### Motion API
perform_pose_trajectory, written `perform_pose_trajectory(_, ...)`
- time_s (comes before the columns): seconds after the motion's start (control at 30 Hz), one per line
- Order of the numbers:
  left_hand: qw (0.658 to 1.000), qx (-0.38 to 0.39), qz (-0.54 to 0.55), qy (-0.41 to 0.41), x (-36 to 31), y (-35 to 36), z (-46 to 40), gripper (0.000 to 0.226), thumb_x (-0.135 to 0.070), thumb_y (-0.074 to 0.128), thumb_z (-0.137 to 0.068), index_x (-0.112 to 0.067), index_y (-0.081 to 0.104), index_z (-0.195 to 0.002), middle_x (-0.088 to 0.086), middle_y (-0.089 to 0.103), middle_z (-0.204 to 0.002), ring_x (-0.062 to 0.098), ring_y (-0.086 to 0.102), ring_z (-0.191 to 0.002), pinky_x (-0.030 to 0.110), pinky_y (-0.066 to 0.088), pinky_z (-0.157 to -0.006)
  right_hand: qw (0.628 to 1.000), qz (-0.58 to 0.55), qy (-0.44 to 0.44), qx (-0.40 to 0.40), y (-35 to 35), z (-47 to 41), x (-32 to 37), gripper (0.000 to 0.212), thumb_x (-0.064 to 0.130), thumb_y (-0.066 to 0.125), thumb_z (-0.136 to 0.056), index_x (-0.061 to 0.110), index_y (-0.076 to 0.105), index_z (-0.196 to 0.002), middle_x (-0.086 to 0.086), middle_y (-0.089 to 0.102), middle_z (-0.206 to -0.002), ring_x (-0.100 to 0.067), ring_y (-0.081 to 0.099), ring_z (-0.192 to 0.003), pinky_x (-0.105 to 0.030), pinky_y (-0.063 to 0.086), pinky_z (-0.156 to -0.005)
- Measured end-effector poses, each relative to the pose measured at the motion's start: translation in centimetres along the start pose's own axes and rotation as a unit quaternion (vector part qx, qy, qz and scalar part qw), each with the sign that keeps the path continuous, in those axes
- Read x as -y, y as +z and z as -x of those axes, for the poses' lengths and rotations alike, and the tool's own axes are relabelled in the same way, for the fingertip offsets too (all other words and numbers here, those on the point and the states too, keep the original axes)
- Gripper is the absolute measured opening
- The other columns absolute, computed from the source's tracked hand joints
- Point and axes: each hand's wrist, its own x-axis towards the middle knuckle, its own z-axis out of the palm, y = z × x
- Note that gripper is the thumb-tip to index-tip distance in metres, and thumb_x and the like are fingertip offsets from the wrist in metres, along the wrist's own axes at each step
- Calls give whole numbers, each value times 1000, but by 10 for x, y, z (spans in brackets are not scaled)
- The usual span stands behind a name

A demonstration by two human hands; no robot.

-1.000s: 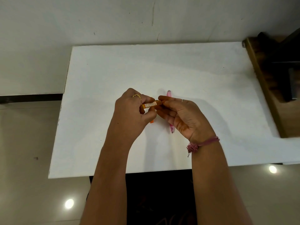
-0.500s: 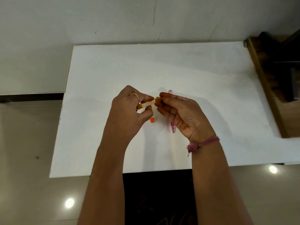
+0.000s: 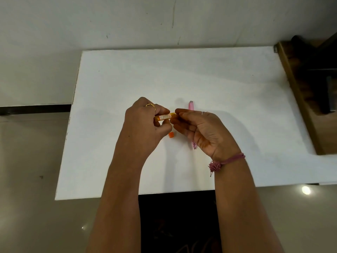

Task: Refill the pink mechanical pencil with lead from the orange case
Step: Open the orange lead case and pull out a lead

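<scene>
Left hand (image 3: 144, 125) grips orange case (image 3: 165, 117); right hand (image 3: 202, 130) fingertips at its end.

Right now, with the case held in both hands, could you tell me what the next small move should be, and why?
Probably draw one lead out with the right hand, whose fingertips meet the open end of the orange case held by the left hand; the cap lies off, the pink pencil waits.

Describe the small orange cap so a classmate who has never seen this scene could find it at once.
Start at the white table, then find the left hand near its middle. Just below that hand's fingers lies the orange cap: a tiny loose cube, unlike the long pink pencil.
</scene>
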Motion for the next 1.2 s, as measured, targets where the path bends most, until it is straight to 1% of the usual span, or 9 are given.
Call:
perform_pose_trajectory(0.13,1000,1,0,-1,-3,0,0,21,-8,72,-70,-12,74,-90,3,56,-85,3,50,-56,4,37,-59,1000,11,2,2,1,-1,-1,14,-3,54,-91,-5,67,-96,-14,74,-79,-20,73,-70,-28,61,-72)
perform_pose_trajectory(0.33,1000,8,-4,-17,-4,1,1,21,-12,72,-67,-15,74,-88,1,56,-82,2,50,-58,2,36,-59,1000,23,-4,2,0,0,-1,14,-3,55,-90,-3,68,-94,-12,74,-75,-19,73,-69,-27,61,-70)
perform_pose_trajectory(0.47,1000,19,6,-21,-2,1,2,20,-11,72,-68,-18,74,-87,3,60,-85,6,54,-63,13,40,-59,1000,18,-14,5,0,1,-1,14,-5,55,-90,-3,68,-93,-11,75,-74,-19,73,-69,-25,61,-70)
perform_pose_trajectory(0.57,1000,16,3,-26,0,2,3,18,-14,70,-73,-23,72,-88,-2,60,-85,8,55,-67,25,46,-60,999,5,-32,-4,-1,1,0,14,-6,56,-89,-2,68,-93,-11,75,-75,-19,74,-72,-24,60,-68)
perform_pose_trajectory(0.6,999,14,-1,-29,0,1,3,17,-16,69,-74,-25,72,-88,-4,60,-85,9,55,-69,27,46,-60,999,0,-40,-8,-1,1,0,14,-7,57,-88,-1,69,-93,-10,75,-76,-19,74,-73,-23,60,-68)
perform_pose_trajectory(0.77,999,14,-10,-34,2,1,3,19,-16,68,-75,-27,71,-91,-8,60,-86,9,57,-71,21,44,-59,998,-14,-59,-32,-3,0,0,13,-6,62,-86,1,70,-94,-10,76,-81,-20,74,-77,-23,59,-66)
perform_pose_trajectory(0.97,1000,3,1,-25,2,0,2,19,-14,68,-76,-22,73,-93,-3,61,-89,3,52,-66,10,37,-57,998,-11,-49,-35,-1,2,0,13,-5,60,-88,0,69,-94,-10,75,-79,-18,74,-70,-22,59,-64)
perform_pose_trajectory(1.1,1000,10,-6,-29,3,-1,2,18,-17,68,-77,-26,72,-93,-5,62,-89,5,54,-67,11,37,-55,997,-3,-59,-59,-1,2,2,14,-1,62,-88,3,69,-99,-11,74,-89,-16,73,-75,-24,60,-65)
perform_pose_trajectory(1.2,1000,12,-10,-24,5,-2,2,16,-19,69,-79,-25,72,-93,-5,62,-90,9,55,-71,9,35,-57,993,-13,-85,-86,-3,1,3,15,1,63,-88,4,68,-102,-11,74,-90,-17,73,-77,-26,61,-70)
